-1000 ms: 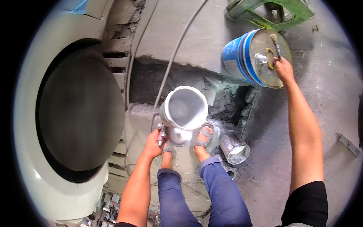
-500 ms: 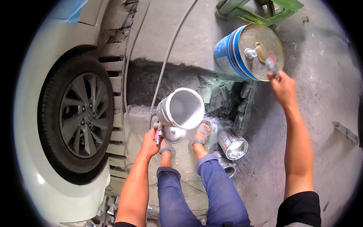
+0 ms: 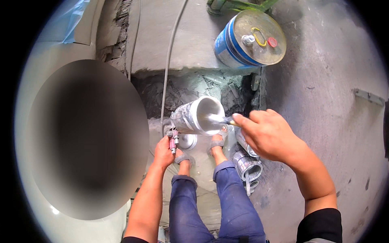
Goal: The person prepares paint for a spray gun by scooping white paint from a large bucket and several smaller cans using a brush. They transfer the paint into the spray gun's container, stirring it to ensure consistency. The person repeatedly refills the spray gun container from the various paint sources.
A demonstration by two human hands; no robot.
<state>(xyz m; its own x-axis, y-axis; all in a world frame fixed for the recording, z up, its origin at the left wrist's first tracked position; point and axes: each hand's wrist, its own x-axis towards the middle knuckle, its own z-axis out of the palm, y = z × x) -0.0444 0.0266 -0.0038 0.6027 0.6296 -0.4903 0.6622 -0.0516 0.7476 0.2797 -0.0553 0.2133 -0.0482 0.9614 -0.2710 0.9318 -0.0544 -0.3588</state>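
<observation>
One brush (image 3: 221, 119): we hold its handle in our closed right hand (image 3: 269, 135), bristles inside the mouth of a white container (image 3: 185, 116). Container tilted, mouth toward the right. Our left hand (image 3: 164, 153) is closed around a pink-and-metal fitting (image 3: 174, 140) at the container's near left side. Metal cans (image 3: 243, 163) lie near right; blue drum (image 3: 225, 49), far right.

Head-worn fisheye, looking steeply down
</observation>
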